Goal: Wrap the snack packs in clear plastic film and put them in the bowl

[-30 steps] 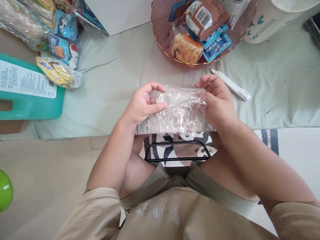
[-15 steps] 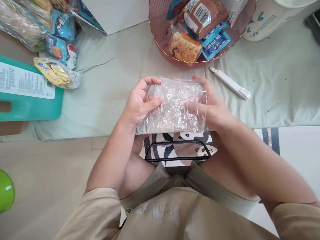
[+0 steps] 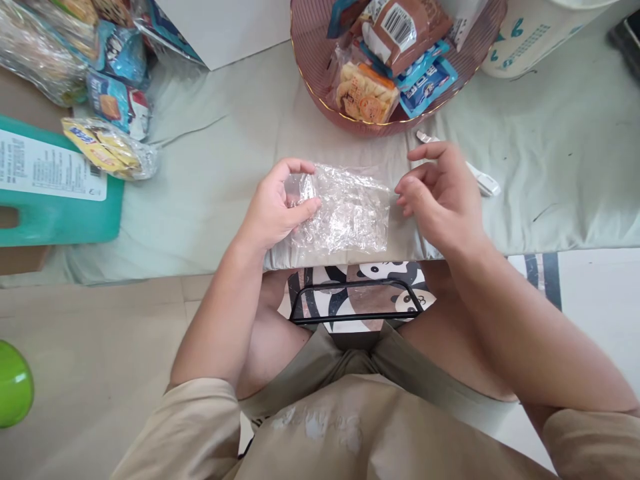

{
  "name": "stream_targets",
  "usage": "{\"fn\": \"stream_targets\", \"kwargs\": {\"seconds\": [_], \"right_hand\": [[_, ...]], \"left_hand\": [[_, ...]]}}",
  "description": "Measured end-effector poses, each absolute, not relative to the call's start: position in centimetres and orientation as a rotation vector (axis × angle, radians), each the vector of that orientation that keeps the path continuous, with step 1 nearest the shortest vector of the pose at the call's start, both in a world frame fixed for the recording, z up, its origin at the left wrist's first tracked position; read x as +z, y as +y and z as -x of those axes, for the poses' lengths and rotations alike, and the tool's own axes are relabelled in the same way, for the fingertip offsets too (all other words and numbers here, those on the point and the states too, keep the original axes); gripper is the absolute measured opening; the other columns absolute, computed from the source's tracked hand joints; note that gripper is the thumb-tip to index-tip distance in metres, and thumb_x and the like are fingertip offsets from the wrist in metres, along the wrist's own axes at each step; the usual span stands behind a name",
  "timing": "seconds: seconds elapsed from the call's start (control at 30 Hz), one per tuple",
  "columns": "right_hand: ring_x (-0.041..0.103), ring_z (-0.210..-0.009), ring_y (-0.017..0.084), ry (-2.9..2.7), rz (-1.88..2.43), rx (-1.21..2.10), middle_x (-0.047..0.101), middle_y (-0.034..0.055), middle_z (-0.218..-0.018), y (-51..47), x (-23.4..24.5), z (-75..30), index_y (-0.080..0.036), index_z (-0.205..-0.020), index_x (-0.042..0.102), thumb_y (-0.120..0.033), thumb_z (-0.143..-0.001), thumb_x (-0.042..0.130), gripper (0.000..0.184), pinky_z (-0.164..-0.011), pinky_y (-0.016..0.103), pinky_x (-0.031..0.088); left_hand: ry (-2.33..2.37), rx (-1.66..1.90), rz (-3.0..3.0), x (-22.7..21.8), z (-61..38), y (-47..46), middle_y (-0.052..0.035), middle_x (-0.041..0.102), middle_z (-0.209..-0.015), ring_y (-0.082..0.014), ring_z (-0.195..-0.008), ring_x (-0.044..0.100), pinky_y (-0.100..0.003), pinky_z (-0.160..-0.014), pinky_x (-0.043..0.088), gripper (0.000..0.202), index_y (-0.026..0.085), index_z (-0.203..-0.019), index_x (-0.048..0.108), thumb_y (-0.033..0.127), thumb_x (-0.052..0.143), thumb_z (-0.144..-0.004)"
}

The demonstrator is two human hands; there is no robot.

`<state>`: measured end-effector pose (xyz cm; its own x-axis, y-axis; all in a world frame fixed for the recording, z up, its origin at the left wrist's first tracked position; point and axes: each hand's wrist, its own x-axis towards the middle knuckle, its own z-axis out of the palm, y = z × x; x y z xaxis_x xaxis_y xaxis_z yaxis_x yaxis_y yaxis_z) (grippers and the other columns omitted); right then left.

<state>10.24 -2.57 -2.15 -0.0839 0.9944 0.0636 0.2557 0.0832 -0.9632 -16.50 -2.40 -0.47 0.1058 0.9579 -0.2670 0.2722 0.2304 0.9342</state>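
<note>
A crinkled clear plastic bag (image 3: pixel 350 210) hangs just over the near edge of the cloth-covered surface. My left hand (image 3: pixel 280 203) pinches its left side between thumb and fingers. To the right of the bag, my right hand (image 3: pixel 443 197) is apart from it, fingers loosely bent and spread with nothing in them. Partly hidden behind that hand lies a white utility knife (image 3: pixel 485 181). Beyond the bag stands a pink ribbed bowl (image 3: pixel 320 87) with a gold rim, holding several wrapped snacks, among them a brown packet (image 3: pixel 405 33) and a blue packet (image 3: pixel 429 87).
At the left, a teal container (image 3: pixel 65 220) with a white label has a yellow snack pack (image 3: pixel 107 150) resting on it. More packaged snacks (image 3: pixel 117 103) lie behind. A white bucket (image 3: pixel 530 40) stands at the back right. Below the edge is a black metal frame (image 3: pixel 355 317).
My right hand has let go of the bag's right side and moved to the right, its fingers now apart. My left hand keeps its hold on the bag.
</note>
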Motion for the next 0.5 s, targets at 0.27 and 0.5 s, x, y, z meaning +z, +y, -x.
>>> {"fn": "stream_targets", "kwargs": {"seconds": [0.27, 0.5], "right_hand": [[0.062, -0.058, 0.018, -1.848, 1.557, 0.844, 0.067, -0.0045, -0.066, -2.8, -0.7, -9.3, -0.028, -0.124, 0.062, -0.025, -0.082, 0.073, 0.044, -0.063, 0.035, 0.05], [0.07, -0.087, 0.027, -1.99, 1.535, 0.433, 0.074, 0.0104, -0.11, -1.9, -1.8, -10.2, -0.024, -0.127, 0.063, -0.024, -0.088, 0.065, 0.039, -0.079, 0.045, 0.057]], "left_hand": [[1.361, 0.717, -1.566, -1.0, 15.9, -2.4, -0.0018, 0.066, -0.113, -0.0025, -0.053, 0.048, -0.02, -0.046, 0.04, 0.041, 0.025, -0.119, 0.06, 0.023, 0.071, -0.079], [1.451, 0.714, -1.844, -1.5, 15.8, -2.3, -0.0066, 0.068, -0.124, -0.0157, -0.094, 0.068, -0.021, -0.064, 0.055, 0.04, 0.022, -0.119, 0.065, 0.015, 0.067, -0.08]]}}
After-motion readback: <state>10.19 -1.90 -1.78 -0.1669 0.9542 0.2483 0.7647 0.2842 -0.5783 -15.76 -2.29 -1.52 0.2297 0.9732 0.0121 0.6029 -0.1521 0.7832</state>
